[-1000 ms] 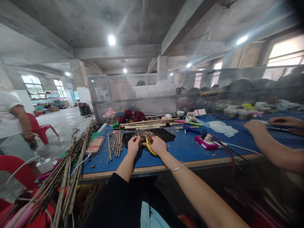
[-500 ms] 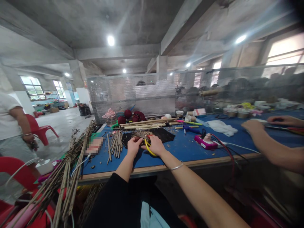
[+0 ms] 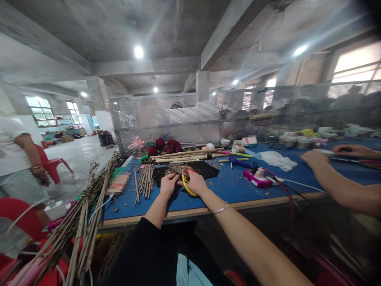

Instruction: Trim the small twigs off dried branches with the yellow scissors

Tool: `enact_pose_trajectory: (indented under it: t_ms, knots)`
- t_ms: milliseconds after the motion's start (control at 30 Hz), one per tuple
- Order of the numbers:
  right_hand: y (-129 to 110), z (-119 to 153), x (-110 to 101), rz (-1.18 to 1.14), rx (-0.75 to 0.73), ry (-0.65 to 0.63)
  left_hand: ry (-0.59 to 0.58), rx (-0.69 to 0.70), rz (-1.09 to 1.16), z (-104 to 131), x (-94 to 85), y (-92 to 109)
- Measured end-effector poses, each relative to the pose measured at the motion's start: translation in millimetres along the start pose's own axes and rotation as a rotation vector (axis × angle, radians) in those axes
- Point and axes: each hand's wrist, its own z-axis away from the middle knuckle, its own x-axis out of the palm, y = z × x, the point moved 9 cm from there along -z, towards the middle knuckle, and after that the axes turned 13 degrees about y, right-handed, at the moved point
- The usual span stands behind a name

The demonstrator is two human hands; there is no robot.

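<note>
Over a black mat (image 3: 210, 169) on the blue table, my right hand (image 3: 195, 183) is closed on yellow-handled scissors (image 3: 187, 186), whose blades point up and left. My left hand (image 3: 168, 185) is just left of them, fingers pinched together at the mat; whatever they hold is too small to make out. Brown plant scraps (image 3: 177, 168) lie on the mat beyond both hands. Cut stalks (image 3: 145, 180) are laid side by side to the left of the mat.
Long dry stalks (image 3: 85, 214) hang over the table's left edge. Dark red balls (image 3: 160, 143) and sticks (image 3: 178, 158) lie behind the mat. A purple power strip (image 3: 257, 178) sits right. Another person's arm (image 3: 336, 180) reaches in at the right; someone stands left.
My hands stay at nearly the same spot, with my left fingers shifted very slightly. The standing person at the left has moved a little to the right.
</note>
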Motion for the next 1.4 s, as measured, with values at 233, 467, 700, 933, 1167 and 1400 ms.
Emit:
enact_pose_trajectory:
  t_ms: [233, 467, 700, 933, 1167, 1400]
  knots:
    - [5, 1, 3, 0.022, 0.054, -0.074, 0.044, 0.035, -0.062, 0, -2.2, 5]
    - [6, 1, 5, 0.037, 0.078, -0.084, 0.083, 0.019, -0.083, 1, -5.1, 8]
    - [5, 2, 5, 0.037, 0.089, -0.079, 0.088, -0.048, -0.085, 4, -3.8, 5]
    - [6, 2, 6, 0.035, 0.098, -0.087, 0.064, -0.030, -0.072, 5, -2.3, 8]
    - [11, 0, 7, -0.024, 0.137, -0.041, 0.054, 0.024, -0.115, 3, -2.9, 9]
    - [44, -13, 5, -0.564, 0.303, 0.164, 0.165, 0.192, -0.424, 4, -12.9, 26]
